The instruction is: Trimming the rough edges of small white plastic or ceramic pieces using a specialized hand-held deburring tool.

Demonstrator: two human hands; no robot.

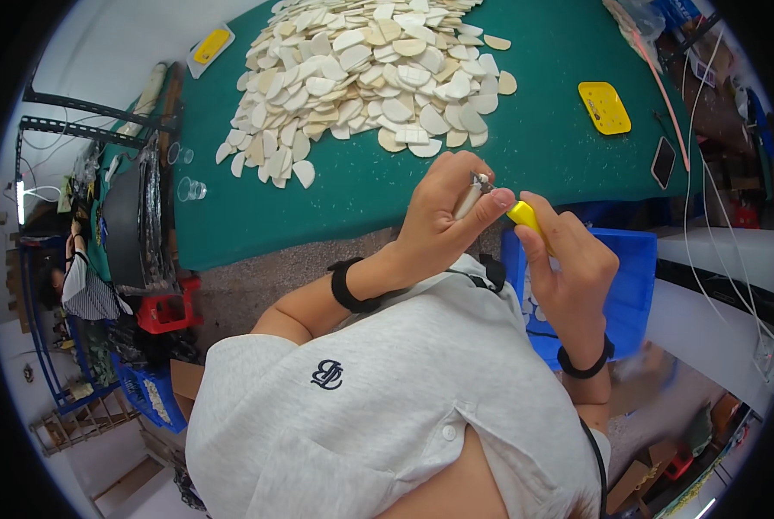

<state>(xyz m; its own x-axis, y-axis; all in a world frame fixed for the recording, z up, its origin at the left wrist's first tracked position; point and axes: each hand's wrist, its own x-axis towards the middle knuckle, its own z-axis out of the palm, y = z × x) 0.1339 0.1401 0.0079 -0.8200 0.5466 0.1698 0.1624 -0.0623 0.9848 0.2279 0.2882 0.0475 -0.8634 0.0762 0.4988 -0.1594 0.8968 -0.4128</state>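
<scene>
My left hand is closed round a small white piece, holding it up just past the table's near edge. My right hand grips a yellow-handled cutter. The cutter's metal tip reaches the top of the white piece, beside my left thumb; the exact contact is too small to make out. Beyond my hands, a large pile of flat half-round white and cream pieces covers much of the green table. Small white crumbs are scattered over the cloth near the pile.
A yellow tray and a phone lie on the right. Another yellow tray is at the far left, with clear cups at the left edge. A blue bin holding white pieces sits below my right hand. Cables hang at right.
</scene>
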